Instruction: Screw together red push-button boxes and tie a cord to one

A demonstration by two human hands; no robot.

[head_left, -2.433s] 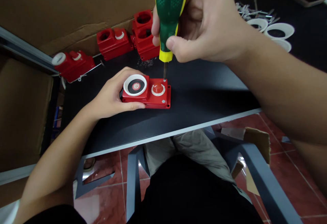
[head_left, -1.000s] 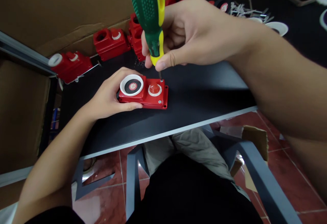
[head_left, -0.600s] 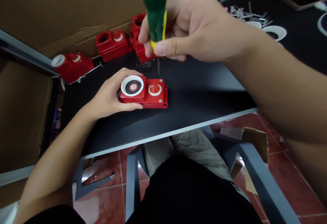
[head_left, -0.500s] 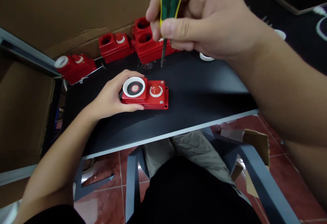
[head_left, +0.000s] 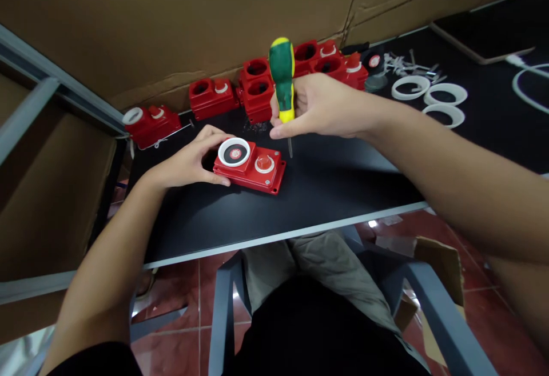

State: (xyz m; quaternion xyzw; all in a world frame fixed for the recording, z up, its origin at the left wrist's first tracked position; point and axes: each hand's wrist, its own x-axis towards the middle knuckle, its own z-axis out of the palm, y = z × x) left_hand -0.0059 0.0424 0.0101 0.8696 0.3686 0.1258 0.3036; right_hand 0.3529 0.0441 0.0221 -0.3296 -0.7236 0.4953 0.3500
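Note:
On the black tabletop lies a red alarm-like box point(head_left: 253, 180) with a white ring point(head_left: 221, 152) around a dark disc and a small red dome point(head_left: 265, 163) beside it. My left hand point(head_left: 195, 159) grips its left end, thumb in front and fingers behind. A green and yellow screwdriver point(head_left: 282, 73) is held upright in my right hand point(head_left: 313, 104), its blade pointing down. The tip is just right of the box's far right corner, seemingly apart from it. One screw head point(head_left: 267, 182) shows at the box's near right corner.
Several similar red housings point(head_left: 212, 97) stand along the cardboard wall point(head_left: 214, 16). White rings point(head_left: 445, 94) and a heap of metal parts point(head_left: 407, 66) lie to the right, near a tablet-like device point(head_left: 484, 27) and a white cable point(head_left: 525, 70). The table's pale edge point(head_left: 283, 233) runs in front.
My right hand has lowered the screwdriver towards the box's right end. The box now sits slightly turned, still in my left hand. The view has shifted, showing more of the table's right side.

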